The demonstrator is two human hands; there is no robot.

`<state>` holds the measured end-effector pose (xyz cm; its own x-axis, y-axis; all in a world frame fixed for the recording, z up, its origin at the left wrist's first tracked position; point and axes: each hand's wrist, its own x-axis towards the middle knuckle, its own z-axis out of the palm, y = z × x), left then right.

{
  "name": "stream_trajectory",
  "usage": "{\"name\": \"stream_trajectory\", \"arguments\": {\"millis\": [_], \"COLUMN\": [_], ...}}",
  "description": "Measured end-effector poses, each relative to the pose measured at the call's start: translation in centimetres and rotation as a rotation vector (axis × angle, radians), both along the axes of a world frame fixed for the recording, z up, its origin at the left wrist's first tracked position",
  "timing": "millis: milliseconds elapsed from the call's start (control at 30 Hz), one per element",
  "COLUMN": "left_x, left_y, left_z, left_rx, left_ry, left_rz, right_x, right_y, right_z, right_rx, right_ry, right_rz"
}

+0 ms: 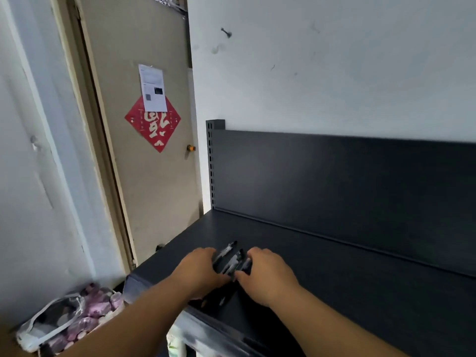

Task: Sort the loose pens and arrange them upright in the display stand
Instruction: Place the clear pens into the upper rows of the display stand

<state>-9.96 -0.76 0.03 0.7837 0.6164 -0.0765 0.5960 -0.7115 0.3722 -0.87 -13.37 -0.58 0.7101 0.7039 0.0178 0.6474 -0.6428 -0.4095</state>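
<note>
Several dark pens with clear barrels (233, 258) lie in a loose bunch on the dark shelf (334, 274). My left hand (201, 271) cups the bunch from the left, fingers curled round the pens. My right hand (268, 274) closes on it from the right, thumb and fingers against the pens. One pen (230, 246) sticks out at the far end. A few more pens (221, 297) lie under my wrists near the shelf's front edge. No display stand shows in this view.
The shelf has a dark back panel (347, 181) and a slotted upright (210, 163) at its left end. A beige door (154, 150) stands to the left. A box with a patterned bag (77, 318) sits below left.
</note>
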Motion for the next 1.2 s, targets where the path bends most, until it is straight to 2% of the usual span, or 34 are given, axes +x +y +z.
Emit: {"name": "stream_trajectory", "arguments": {"millis": [133,400,567,733,867,933,1000,1100,1200], "left_x": [0.7,1.5,1.6,0.7,-0.1,-0.4,-0.6,-0.6,-0.2], "left_y": [1.5,2.9,3.3,4.1,3.6,3.2,3.0,2.8,2.4], "left_z": [0.1,0.4,0.3,-0.7,-0.4,0.2,0.8,0.9,0.8], "left_rx": [-0.017,-0.047,-0.078,-0.285,-0.632,-0.783,-0.847,-0.791,-0.800], "left_ry": [0.001,-0.031,-0.076,-0.265,-0.471,-0.557,-0.610,-0.620,-0.610], "left_rz": [-0.066,-0.228,-0.319,-0.357,-0.347,-0.356,-0.367,-0.402,-0.413], "right_x": [-0.6,-2.8,-3.9,-5.2,-5.5,-5.3,-5.1,-5.0,-5.0], "right_y": [1.3,3.6,3.9,4.2,3.8,3.7,3.6,3.4,3.0], "right_z": [0.3,0.1,-0.3,-0.8,0.0,0.4,0.6,0.7,0.9], "right_rx": [0.014,0.199,0.411,0.629,0.816,0.897,0.962,0.956,0.982], "right_ry": [0.045,0.229,0.367,0.557,0.692,0.680,0.605,0.462,0.475], "right_rz": [-0.123,-0.287,-0.417,-0.470,-0.470,-0.468,-0.477,-0.507,-0.515]}}
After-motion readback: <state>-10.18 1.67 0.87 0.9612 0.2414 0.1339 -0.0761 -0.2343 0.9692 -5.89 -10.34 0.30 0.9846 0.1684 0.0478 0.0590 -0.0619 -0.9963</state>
